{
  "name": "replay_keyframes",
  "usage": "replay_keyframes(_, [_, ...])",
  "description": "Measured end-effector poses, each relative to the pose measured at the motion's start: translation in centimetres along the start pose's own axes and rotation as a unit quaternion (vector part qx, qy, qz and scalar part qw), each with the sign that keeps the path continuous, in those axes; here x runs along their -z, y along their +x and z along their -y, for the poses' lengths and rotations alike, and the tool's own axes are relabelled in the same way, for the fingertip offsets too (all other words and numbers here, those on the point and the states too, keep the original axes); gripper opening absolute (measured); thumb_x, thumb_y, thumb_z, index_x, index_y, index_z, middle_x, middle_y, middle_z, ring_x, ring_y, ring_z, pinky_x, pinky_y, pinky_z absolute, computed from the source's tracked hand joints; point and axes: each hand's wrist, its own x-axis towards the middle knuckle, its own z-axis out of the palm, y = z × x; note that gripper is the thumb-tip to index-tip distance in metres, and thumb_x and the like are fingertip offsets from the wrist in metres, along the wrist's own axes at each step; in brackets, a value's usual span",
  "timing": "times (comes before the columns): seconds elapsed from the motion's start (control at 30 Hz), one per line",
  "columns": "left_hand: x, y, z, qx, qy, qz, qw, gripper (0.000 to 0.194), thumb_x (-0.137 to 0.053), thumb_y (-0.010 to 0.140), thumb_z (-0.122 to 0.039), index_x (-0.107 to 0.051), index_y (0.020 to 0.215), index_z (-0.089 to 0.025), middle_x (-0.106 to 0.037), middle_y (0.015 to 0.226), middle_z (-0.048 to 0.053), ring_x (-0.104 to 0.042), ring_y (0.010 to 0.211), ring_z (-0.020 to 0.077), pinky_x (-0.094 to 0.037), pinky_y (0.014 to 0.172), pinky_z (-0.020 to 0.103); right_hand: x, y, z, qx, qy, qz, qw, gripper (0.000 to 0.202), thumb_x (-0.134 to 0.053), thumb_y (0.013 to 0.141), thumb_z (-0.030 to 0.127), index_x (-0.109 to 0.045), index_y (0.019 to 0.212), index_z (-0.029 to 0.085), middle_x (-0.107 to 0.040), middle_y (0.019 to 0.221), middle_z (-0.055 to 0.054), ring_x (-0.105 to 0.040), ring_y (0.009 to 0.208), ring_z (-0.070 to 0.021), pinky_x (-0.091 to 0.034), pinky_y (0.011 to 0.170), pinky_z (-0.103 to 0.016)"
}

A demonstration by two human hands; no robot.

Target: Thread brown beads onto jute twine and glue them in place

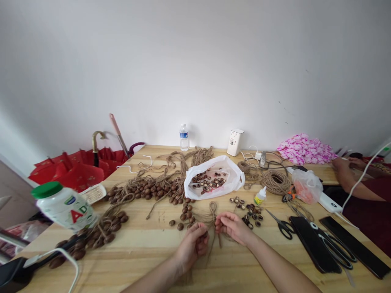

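Note:
Brown twine [213, 208], looped at its top and knotted below, lies between my two hands near the table's front. My left hand [195, 243] is closed on thin strands left of the knot, thumb pressed to fingers. My right hand [232, 228] pinches strands on the other side, its fingers curled. Round brown nuts [187, 212] lie just beyond my left hand. Cut dark shell pieces [252, 213] are to the right of my right hand. Behind the loop, an open white bag [220, 195] holds more shell pieces.
Strung nuts [152, 187] spread across the left; a green-lidded jar [65, 205] stands at the left edge. Rightward are a glue bottle [260, 197], twine coil [275, 182], scissors [284, 228] and black phone-like slab [314, 244]. Another person's arm [360, 185] rests at far right.

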Motion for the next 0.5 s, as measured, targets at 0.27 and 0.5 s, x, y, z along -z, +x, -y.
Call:
replay_keyframes(0.27, [0.18, 0.04, 0.06, 0.0, 0.001, 0.005, 1.0, 0.03, -0.068, 0.067, -0.031, -0.04, 0.07, -0.02, -0.049, 0.049, -0.005, -0.027, 0.037, 0.0034, -0.007, 0.042, 0.021, 0.04, -0.04, -0.03, 0.001, -0.001, 0.002, 1.0, 0.027, -0.074, 0.07, 0.035, -0.065, 0.082, 0.012, -0.067, 0.077, -0.006, -0.064, 0.067, -0.0153, -0.048, 0.069, -0.032])
replay_keyframes(0.5, [0.05, -0.08, 0.07, 0.0, -0.003, -0.007, 1.0, 0.03, -0.067, 0.067, -0.027, -0.041, 0.08, -0.022, -0.05, 0.05, -0.006, -0.033, 0.038, 0.005, -0.008, 0.043, 0.021, -0.19, -0.06, 0.14, -0.001, -0.001, -0.003, 1.0, 0.026, -0.074, 0.07, 0.033, -0.066, 0.082, 0.012, -0.067, 0.076, -0.005, -0.064, 0.067, -0.0148, -0.049, 0.069, -0.031])
